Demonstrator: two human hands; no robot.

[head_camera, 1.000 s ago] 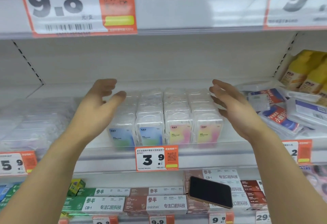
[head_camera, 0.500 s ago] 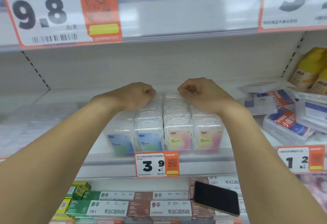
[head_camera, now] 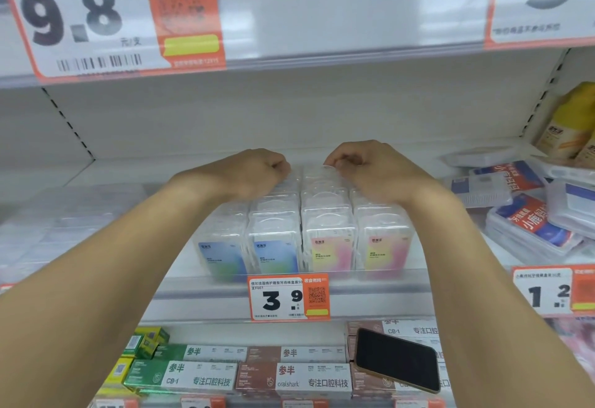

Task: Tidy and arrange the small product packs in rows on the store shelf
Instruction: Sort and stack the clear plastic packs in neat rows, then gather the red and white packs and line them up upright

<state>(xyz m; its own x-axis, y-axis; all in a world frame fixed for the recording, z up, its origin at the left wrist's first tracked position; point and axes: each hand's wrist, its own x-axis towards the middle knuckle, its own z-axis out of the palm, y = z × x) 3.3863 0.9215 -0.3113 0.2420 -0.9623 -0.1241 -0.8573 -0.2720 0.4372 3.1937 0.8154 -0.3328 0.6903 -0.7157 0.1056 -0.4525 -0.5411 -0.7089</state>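
Small clear plastic packs (head_camera: 302, 240) stand in several rows on the middle shelf (head_camera: 289, 291), the left rows with blue-green labels, the right rows with pink-yellow labels. My left hand (head_camera: 254, 172) rests on top of the back packs of the left rows, fingers curled down behind them. Over the back packs of the right rows, my right hand (head_camera: 370, 166) is curled the same way. The fingertips are hidden behind the packs, so the rearmost packs cannot be made out.
Blurred clear packs (head_camera: 64, 224) fill the shelf's left side. Loose flat boxes with red-blue labels (head_camera: 531, 220) lie piled at the right, with yellow pouches (head_camera: 570, 124) behind. A black phone (head_camera: 397, 359) lies on toothpaste boxes (head_camera: 289, 375) on the lower shelf.
A second ago both hands were open and apart at either side of the rows. They came together over the back of the rows and curled down onto the packs; little differs since half a second ago.
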